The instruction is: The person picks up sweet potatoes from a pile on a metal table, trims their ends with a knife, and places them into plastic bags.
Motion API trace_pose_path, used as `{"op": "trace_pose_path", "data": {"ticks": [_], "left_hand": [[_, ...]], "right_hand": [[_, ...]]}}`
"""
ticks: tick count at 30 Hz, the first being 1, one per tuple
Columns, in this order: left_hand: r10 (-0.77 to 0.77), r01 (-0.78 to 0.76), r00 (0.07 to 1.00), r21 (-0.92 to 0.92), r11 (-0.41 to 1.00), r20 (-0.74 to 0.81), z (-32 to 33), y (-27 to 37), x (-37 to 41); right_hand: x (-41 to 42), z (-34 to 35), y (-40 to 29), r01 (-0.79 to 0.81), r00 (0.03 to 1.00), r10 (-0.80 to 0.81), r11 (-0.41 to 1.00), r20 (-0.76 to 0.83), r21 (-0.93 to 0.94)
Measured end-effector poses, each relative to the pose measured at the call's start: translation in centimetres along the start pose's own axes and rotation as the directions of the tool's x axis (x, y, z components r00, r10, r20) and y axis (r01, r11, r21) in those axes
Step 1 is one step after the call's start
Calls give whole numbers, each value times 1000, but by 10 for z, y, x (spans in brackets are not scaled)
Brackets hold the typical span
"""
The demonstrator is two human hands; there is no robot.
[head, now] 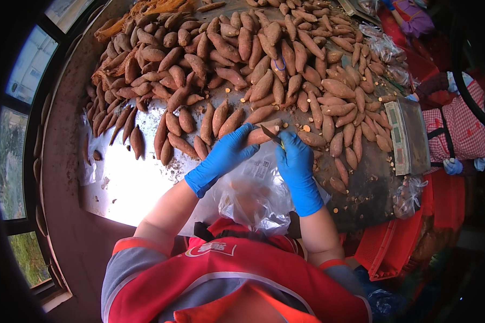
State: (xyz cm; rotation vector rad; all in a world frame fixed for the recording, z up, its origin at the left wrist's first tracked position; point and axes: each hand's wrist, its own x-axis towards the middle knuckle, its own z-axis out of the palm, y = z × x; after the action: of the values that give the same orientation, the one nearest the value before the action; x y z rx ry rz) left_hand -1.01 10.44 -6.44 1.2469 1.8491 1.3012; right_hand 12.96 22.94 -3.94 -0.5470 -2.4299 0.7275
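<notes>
Gloved in blue, my left hand grips a sweet potato whose far end points to the right. In my right hand is a small knife, its dark blade up against that sweet potato's right end. Below both hands a clear plastic bag lies close to my body, with blurred reddish shapes inside it. A large pile of sweet potatoes spreads over the metal table just beyond my hands. Cut root ends and crumbs of soil are scattered among them.
A weighing scale stands at the table's right side, with a tied plastic bag below it. Red crates sit at the lower right. Two people are at the right, one in a checked apron. Orange mesh lies among the pile.
</notes>
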Motion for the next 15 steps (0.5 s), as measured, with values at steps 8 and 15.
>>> {"op": "trace_pose_path", "data": {"ticks": [8, 15], "left_hand": [[87, -10, 985, -457, 890, 148, -18, 46, -15], [-175, 103, 972, -956, -274, 155, 2, 11, 16]], "right_hand": [[-16, 2, 78, -467, 873, 418, 865, 251, 184], [-35, 12, 43, -370, 912, 396, 680, 108, 633]]}}
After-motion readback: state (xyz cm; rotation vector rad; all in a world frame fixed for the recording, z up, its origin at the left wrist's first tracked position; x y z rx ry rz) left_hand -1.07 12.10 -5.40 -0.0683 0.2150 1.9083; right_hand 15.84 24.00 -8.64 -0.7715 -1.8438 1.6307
